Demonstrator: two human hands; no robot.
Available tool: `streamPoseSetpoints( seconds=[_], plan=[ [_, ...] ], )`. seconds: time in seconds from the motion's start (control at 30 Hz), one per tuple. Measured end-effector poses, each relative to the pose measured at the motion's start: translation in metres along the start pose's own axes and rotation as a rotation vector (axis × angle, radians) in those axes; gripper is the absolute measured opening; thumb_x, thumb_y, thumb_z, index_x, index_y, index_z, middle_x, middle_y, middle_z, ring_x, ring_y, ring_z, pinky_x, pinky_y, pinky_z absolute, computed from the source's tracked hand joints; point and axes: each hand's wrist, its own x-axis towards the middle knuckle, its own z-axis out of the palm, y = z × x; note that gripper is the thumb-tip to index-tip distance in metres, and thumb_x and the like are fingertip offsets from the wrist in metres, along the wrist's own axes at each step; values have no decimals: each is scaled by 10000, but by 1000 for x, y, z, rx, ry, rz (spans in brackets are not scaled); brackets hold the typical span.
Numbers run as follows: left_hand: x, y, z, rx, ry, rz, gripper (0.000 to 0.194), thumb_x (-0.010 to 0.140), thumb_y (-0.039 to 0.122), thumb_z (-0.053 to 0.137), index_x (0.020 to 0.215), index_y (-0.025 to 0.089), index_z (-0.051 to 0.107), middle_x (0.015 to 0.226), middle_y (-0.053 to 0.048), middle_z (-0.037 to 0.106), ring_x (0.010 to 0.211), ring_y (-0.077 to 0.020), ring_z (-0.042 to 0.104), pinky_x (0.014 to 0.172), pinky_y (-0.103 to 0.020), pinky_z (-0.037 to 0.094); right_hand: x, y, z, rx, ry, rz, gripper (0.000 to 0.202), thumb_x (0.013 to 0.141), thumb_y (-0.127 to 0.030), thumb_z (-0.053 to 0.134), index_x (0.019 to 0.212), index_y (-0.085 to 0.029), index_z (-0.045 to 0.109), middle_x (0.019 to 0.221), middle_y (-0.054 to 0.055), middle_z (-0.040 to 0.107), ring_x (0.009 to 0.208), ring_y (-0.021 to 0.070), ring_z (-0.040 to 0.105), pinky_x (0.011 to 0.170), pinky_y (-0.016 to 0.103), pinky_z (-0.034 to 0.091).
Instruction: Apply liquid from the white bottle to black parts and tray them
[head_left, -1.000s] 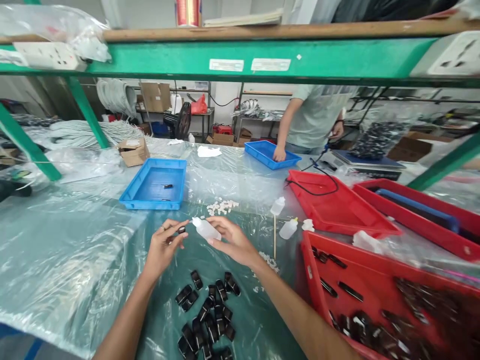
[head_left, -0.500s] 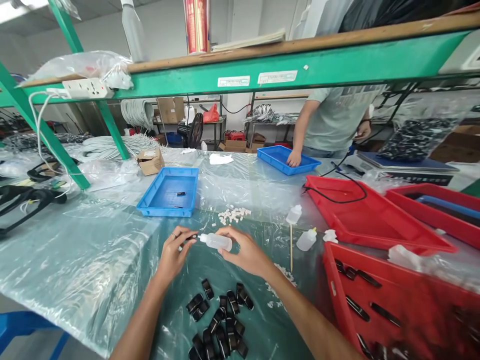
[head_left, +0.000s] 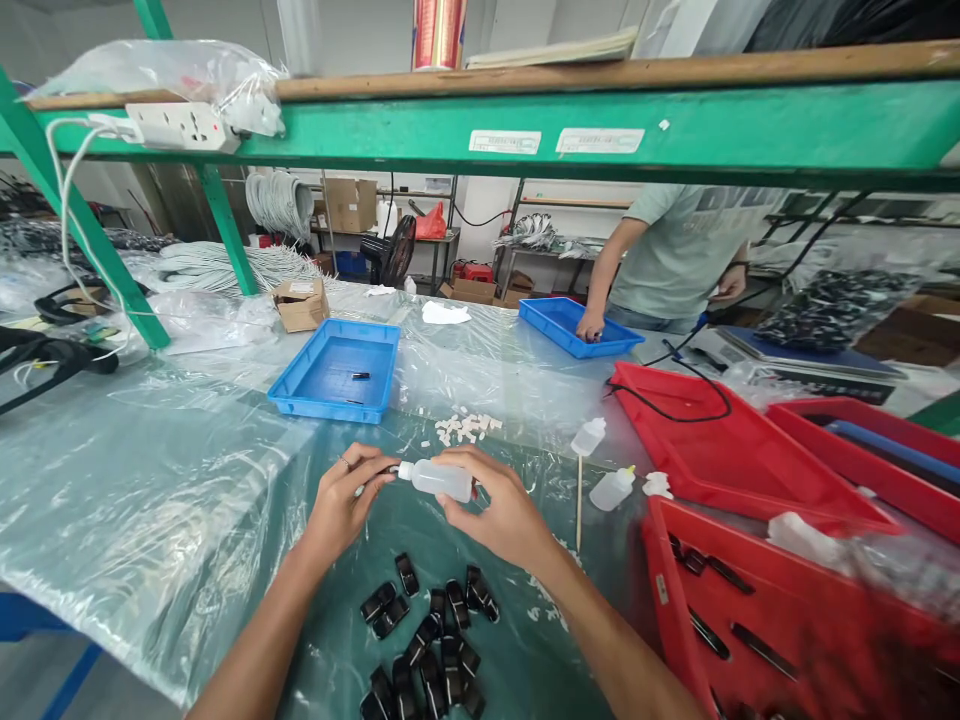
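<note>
Plastic-sheeted worktop [head_left: 150, 480] carries red trays [head_left: 735, 450] along its right edge and a blue tray [head_left: 334, 370] toward the far side w/ a couple small black parts in it. Near the front edge lies a pile of black clips [head_left: 435, 650]. Just above it, your right hand [head_left: 502, 510] grips a squeeze bottle [head_left: 442, 480] sideways, nozzle touching your left hand [head_left: 345, 505], whose fingers pinch shut on sth too small to tell.

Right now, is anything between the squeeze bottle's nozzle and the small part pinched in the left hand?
Nothing visible. The right hand holds the squeeze bottle on its side, nozzle pointing at the left hand fingertips, right up against them. The pinched part itself is mostly hidden by those fingers.
</note>
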Motion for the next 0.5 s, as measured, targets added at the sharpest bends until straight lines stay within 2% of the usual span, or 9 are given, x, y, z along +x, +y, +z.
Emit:
streamPoseSetpoints(
  seconds=[0.17,0.37,0.5],
  plan=[
    [0,2,0,-17,6,22,273,1135,335,597,1238,249,834,1093,-87,756,837,-192,740,644,-304,663,-3,-5,-1,-51,32,-83,350,980,-286,678,1321,-300,752,1203,120,818,904,269,770,654,365,622],
    [0,6,0,-44,-9,31,257,1125,290,608,1245,269,835,1114,-71,747,837,-180,761,647,-294,697,-3,-11,-9,-72,31,-156,366,985,-236,675,1325,-348,752,1224,99,816,1007,291,811,793,420,700],
    [0,10,2,-43,-18,34,252,1122,302,617,1223,275,846,1110,-85,775,877,-216,770,692,-347,674,-3,-13,-18,-95,18,-206,376,996,-199,643,1332,-329,749,1214,96,815,1049,289,819,823,427,708]
  ],
)
